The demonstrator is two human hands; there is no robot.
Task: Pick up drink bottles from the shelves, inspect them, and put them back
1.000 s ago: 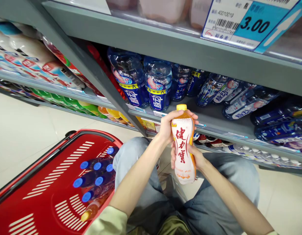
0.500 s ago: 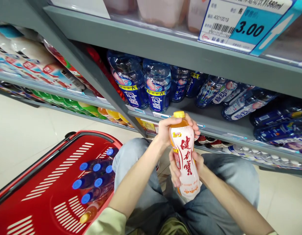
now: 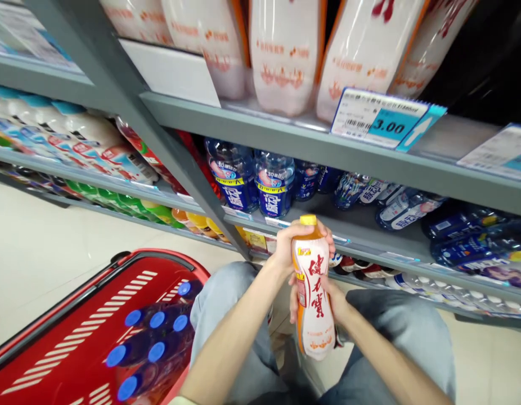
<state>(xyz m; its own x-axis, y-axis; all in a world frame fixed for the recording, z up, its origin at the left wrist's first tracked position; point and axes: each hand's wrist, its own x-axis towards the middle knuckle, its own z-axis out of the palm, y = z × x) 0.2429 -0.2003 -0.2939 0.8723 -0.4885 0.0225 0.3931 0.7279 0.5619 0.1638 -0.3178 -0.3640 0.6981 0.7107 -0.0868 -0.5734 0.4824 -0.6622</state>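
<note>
Here, left hand (image 3: 284, 246) high on bottle (image 3: 314, 306), right hand (image 3: 337, 302) below

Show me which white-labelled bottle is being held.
The yellow-capped bottle, left hand just under its cap, right hand around its middle; the similar white-labelled bottles stand on the upper shelf.

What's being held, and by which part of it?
A yellow-capped bottle: the left hand grips its upper part, just below the cap; the right hand grips its middle.
</note>
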